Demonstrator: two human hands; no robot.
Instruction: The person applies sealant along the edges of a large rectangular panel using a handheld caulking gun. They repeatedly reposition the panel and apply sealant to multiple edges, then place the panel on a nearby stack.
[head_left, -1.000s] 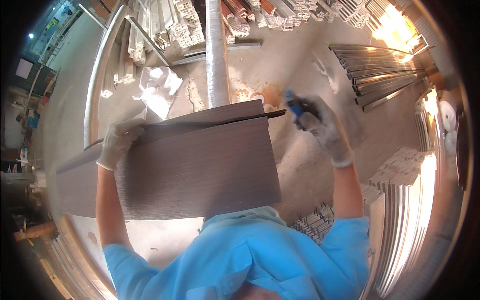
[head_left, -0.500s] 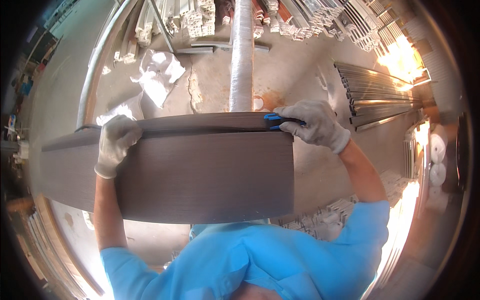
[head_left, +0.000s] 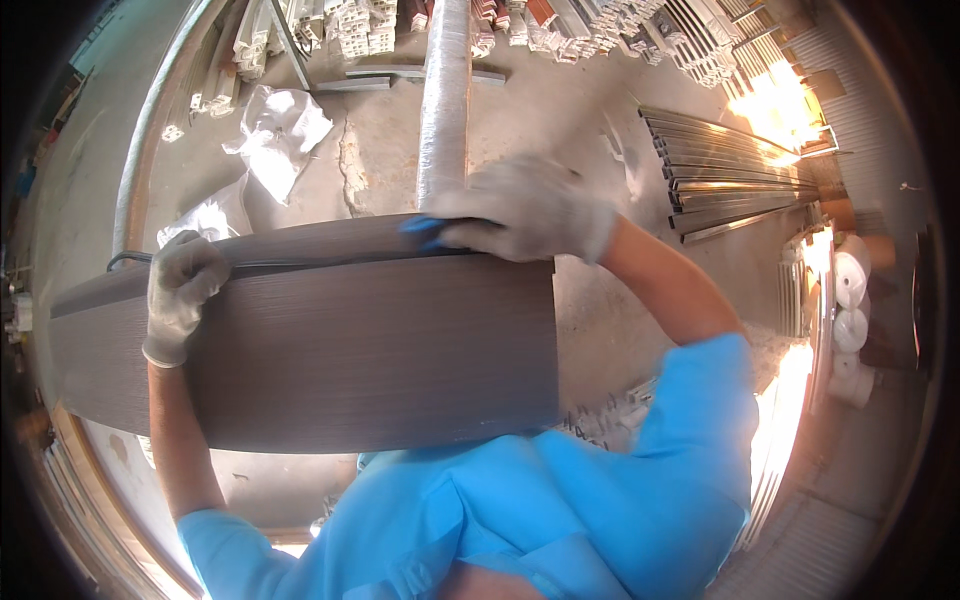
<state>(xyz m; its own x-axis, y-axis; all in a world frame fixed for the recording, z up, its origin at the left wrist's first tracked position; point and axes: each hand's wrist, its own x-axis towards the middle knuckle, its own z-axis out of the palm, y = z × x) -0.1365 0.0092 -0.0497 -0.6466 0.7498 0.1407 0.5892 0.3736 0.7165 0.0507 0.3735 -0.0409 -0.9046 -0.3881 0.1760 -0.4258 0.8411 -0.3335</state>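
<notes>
A dark brown wood-grain panel (head_left: 380, 350) lies in front of me, with a long groove along its far side. Along that groove runs a thin black rubber strip (head_left: 300, 264), whose loose end curls out past my left hand (head_left: 182, 290). The gloved fingers of that hand are closed over the strip at the panel's left part. My right hand (head_left: 530, 212), also gloved and blurred by motion, grips a small blue hand tool (head_left: 425, 228) against the groove. Most of the tool is hidden under the fingers, so its exact kind does not show.
Wrapped rails (head_left: 445, 100) support the panel from beneath. White plastic sacks (head_left: 275, 140) lie on the floor beyond. Stacked profiles (head_left: 365, 25) stand at the back, dark metal bars (head_left: 730, 170) at the right, and white rolls (head_left: 852, 280) farther right.
My right hand has slid left along the groove with the blue tool, away from the panel's right end. My left hand keeps its hold on the strip. The whole view has shifted slightly.
</notes>
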